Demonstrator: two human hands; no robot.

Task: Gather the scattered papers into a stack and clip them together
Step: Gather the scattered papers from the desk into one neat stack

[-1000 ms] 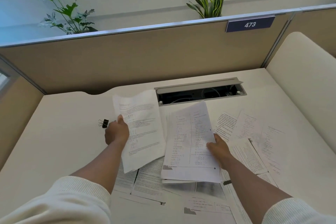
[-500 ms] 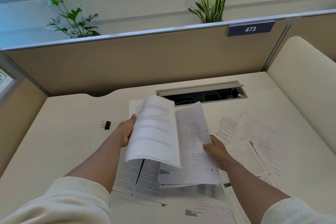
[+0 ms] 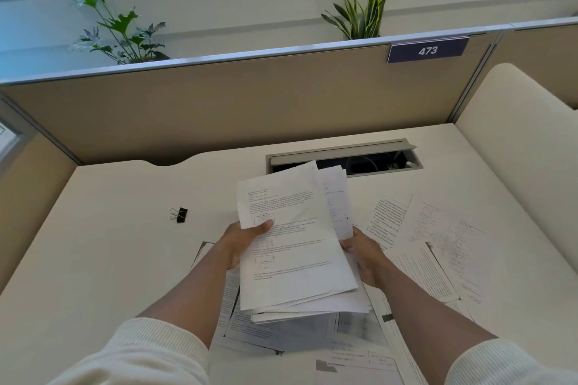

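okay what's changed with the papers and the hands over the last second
The left hand swung its white printed sheet rightward onto the bundle of papers in the right hand; both hands now grip one combined bundle. The small black binder clip and the loose sheets on the white desk stayed put.

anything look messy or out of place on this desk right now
Yes: the held white paper stack is uneven, its sheets fanned at top and bottom. More printed sheets lie scattered on the white desk, and the black binder clip sits unused.
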